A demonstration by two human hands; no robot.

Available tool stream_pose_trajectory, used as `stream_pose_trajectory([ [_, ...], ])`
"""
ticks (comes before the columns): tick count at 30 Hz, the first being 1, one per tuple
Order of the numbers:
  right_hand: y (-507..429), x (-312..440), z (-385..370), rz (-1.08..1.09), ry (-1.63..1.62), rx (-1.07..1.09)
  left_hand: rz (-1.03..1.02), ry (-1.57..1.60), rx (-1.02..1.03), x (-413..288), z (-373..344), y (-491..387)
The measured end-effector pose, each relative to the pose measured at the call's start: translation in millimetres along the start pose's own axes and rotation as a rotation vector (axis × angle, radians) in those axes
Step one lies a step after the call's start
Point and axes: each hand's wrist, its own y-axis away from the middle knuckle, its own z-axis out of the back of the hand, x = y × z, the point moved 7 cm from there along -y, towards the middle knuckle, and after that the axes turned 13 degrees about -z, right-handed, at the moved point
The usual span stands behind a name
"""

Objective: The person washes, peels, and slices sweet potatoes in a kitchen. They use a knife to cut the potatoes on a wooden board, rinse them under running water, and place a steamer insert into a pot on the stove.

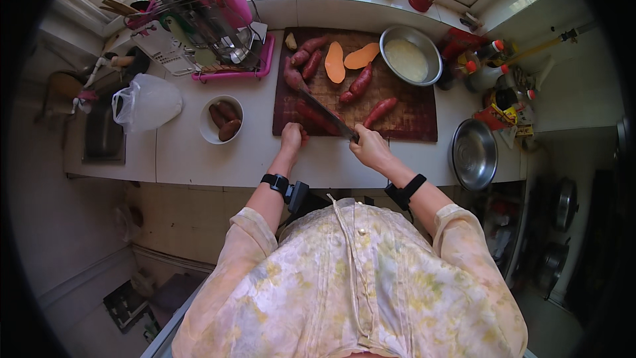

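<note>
My right hand grips the handle of a kitchen knife, whose blade slants up and left over the wooden cutting board. Beneath and beside the blade lies a red-skinned sweet potato, partly hidden. My left hand rests at the board's front left edge with its fingers curled; whether it holds anything is not visible. Several more sweet potatoes lie about the board, with two orange-fleshed cut pieces near the back. A metal bowl of pale, cloudy contents stands at the board's back right.
Left of the board are a white bowl with brownish tubers, a plastic bag and a pink dish rack full of utensils. An empty metal basin sits near the right counter edge, before several bottles. A sink is far left.
</note>
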Motion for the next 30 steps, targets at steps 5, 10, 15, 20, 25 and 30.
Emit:
stream_pose_trajectory([
  [5, 9.0, 2.8, 5.9, 0.008, -0.018, -0.016, -0.020, 0.035, -0.058, -2.9, 11.2, 2.0],
  [10, -8.4, 5.0, -11.1, -0.054, 0.173, 0.033, -0.101, 0.021, -0.103, -8.0, 8.3, 4.5],
  [15, -4.5, 3.8, -3.8, 0.031, 0.027, 0.003, -0.059, 0.021, -0.116, -3.1, 13.0, 6.6],
  [20, -11.2, 5.1, -14.7, -0.029, 0.162, 0.006, -0.079, -0.008, -0.166, -3.5, 16.8, 6.7],
  [25, -11.3, 9.9, -6.3, 0.015, 0.133, 0.061, -0.048, 0.081, -0.162, -1.1, 8.7, 7.7],
  [30, -4.0, 12.4, 2.7, 0.024, -0.020, 0.018, -0.012, 0.115, -0.205, -1.3, 15.8, 7.7],
])
